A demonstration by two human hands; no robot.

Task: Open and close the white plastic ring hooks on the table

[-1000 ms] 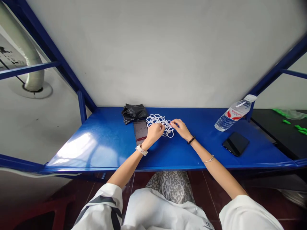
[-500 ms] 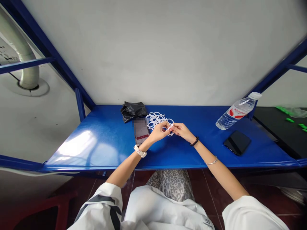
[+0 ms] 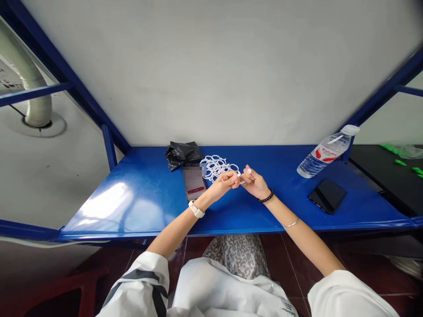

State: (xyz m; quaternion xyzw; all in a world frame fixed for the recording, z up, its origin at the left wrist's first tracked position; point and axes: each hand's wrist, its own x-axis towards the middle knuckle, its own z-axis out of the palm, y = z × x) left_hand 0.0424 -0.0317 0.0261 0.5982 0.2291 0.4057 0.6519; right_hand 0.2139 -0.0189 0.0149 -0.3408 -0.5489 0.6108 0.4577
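A loose pile of thin white plastic rings [image 3: 216,166] lies on the blue tabletop, just behind my hands. My left hand [image 3: 225,184] is closed, its fingertips pinching part of a white ring whose shape is mostly covered. Close on its right, my right hand [image 3: 256,184] has curled fingers around the same white piece, and a bit of it shows between the two hands. A small round white end [image 3: 249,171] sticks up at the right fingers. Whether it belongs to the same ring I cannot tell.
A phone [image 3: 195,190] with a lit screen lies left of the rings, beside a crumpled black plastic bag [image 3: 183,154]. To the right, a water bottle [image 3: 325,152] leans at a slant near a dark phone [image 3: 328,196]. Blue frame bars flank the table [image 3: 158,220].
My fingers have curled in more and my left wrist has turned. The small round white end now shows at my right hand. The other things lie as before.
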